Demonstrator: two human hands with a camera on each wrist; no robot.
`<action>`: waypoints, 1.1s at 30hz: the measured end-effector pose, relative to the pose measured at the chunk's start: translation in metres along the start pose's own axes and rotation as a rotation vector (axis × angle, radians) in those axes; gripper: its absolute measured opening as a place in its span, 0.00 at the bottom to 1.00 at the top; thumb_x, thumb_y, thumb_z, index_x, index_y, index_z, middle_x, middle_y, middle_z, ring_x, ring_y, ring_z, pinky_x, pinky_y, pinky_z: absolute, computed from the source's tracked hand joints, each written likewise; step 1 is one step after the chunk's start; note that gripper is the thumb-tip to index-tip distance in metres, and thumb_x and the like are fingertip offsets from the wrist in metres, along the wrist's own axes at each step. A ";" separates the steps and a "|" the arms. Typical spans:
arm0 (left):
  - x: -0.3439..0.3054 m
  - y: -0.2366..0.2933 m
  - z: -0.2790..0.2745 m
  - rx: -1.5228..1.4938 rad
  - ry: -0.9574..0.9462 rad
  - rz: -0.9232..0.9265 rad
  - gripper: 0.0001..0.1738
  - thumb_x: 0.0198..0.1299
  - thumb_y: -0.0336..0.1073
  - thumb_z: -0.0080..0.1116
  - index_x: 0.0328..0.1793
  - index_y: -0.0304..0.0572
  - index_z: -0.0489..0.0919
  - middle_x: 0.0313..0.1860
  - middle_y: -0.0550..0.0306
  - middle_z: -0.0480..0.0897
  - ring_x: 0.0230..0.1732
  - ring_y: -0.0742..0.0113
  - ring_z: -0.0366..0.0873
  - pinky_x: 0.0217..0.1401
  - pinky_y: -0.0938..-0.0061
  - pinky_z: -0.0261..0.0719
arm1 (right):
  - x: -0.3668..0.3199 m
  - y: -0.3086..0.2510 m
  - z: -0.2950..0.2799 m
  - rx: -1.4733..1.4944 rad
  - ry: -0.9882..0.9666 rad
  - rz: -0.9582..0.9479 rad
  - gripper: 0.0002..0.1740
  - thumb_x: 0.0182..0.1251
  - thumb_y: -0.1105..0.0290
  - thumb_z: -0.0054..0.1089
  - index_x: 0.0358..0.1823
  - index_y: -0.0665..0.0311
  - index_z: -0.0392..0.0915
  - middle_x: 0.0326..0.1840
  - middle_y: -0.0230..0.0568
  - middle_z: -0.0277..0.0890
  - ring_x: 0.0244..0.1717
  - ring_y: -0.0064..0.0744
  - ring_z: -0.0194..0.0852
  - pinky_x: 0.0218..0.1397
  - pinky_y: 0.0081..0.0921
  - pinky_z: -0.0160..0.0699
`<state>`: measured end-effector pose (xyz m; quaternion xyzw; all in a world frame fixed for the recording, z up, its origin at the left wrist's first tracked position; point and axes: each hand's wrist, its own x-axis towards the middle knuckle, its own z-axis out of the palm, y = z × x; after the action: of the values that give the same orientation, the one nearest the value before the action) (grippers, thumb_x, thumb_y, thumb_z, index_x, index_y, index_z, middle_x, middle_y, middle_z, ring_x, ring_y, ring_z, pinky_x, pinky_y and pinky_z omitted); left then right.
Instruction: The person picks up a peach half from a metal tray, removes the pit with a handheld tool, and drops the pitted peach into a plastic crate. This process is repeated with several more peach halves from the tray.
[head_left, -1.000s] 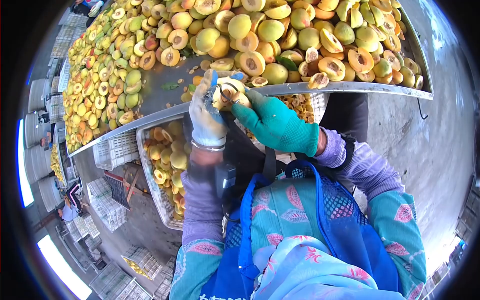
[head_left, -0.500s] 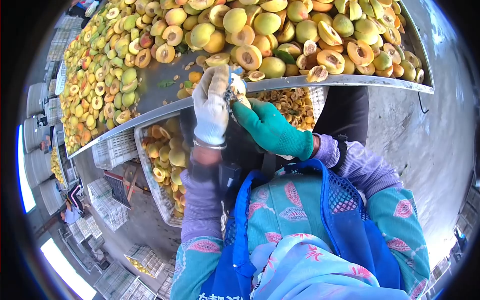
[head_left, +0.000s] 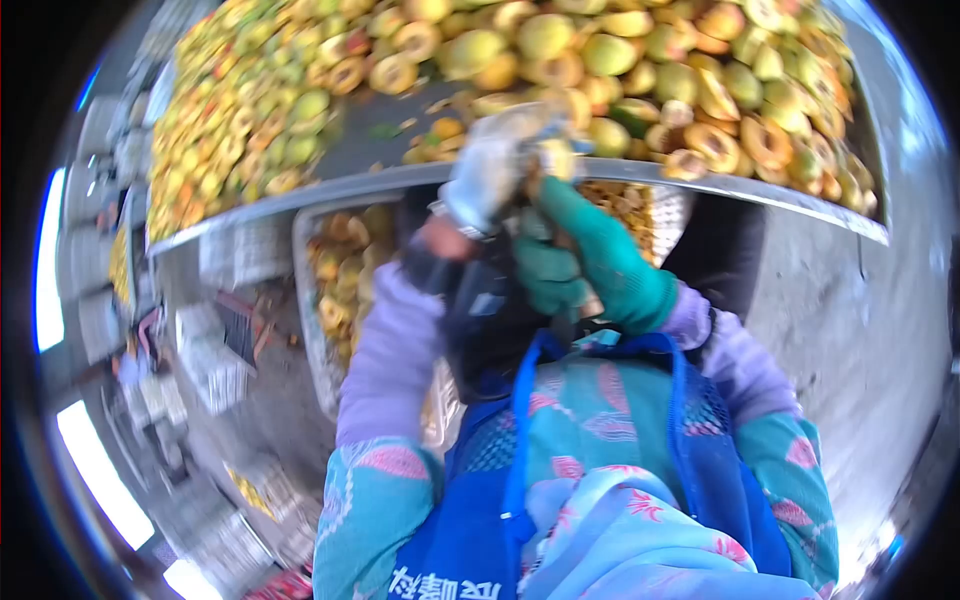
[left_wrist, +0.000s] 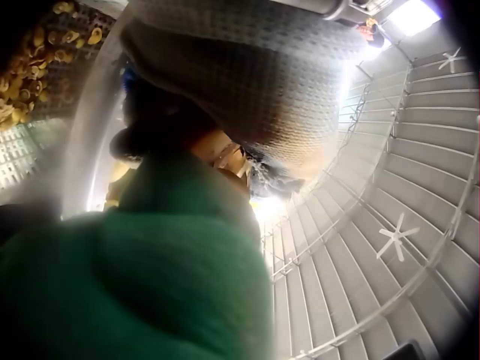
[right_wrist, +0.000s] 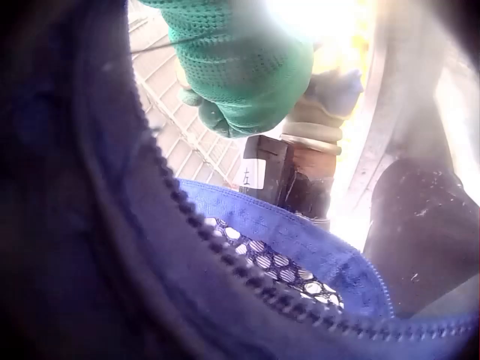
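Note:
Blurred in the head view, the left hand [head_left: 487, 170], in a whitish glove, holds a yellow fruit piece [head_left: 558, 158] over the near edge of the metal table [head_left: 370, 183]. Right beside it, just below, the green-gloved right hand [head_left: 598, 258] has its fingers curled round a thin tool, whose pale end [head_left: 591, 306] shows under them. In the left wrist view the left glove [left_wrist: 247, 82] hangs over the fruit [left_wrist: 216, 148], and the green glove [left_wrist: 150, 262] comes up against it. The right wrist view shows the curled green glove [right_wrist: 240, 75]; the tool's working end is hidden.
Halved fruit [head_left: 610, 50] lies heaped across the table. Below its edge stand a crate [head_left: 318, 350] of fruit halves and another container with small brown-yellow pieces [head_left: 640, 215]. The person's dark-clad knee [head_left: 715, 245] is under the table edge.
The head view has shifted and blurred. Both hands have moved rightward in it, and the right hand is turned, its curled fingers now showing nearer the body.

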<state>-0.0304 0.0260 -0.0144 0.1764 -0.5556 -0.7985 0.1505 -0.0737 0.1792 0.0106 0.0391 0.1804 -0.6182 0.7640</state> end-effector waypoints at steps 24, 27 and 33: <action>-0.140 0.038 -0.124 1.657 0.645 -0.706 0.33 0.51 0.62 0.59 0.52 0.42 0.84 0.52 0.40 0.83 0.55 0.48 0.79 0.61 0.59 0.73 | -0.010 -0.004 -0.017 -0.340 0.371 0.082 0.21 0.74 0.46 0.47 0.37 0.56 0.71 0.17 0.28 0.64 0.11 0.20 0.56 0.15 0.18 0.57; -0.070 0.067 -0.103 1.337 0.817 -0.060 0.19 0.54 0.52 0.61 0.40 0.46 0.85 0.44 0.45 0.84 0.50 0.46 0.79 0.57 0.57 0.74 | -0.007 -0.002 -0.022 -0.671 0.426 -0.125 0.22 0.75 0.48 0.46 0.43 0.61 0.73 0.15 0.32 0.66 0.12 0.21 0.60 0.15 0.19 0.59; 0.111 0.035 -0.087 1.768 0.097 0.547 0.25 0.50 0.46 0.62 0.54 0.48 0.78 0.47 0.45 0.83 0.42 0.46 0.81 0.52 0.59 0.79 | -0.011 -0.017 -0.015 -0.707 0.474 -0.208 0.22 0.75 0.47 0.44 0.44 0.61 0.72 0.17 0.31 0.66 0.14 0.19 0.60 0.17 0.18 0.58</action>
<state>-0.0884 -0.1067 -0.0223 0.1230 -0.9781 -0.0125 0.1677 -0.0951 0.1895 0.0025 -0.1023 0.5542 -0.5661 0.6016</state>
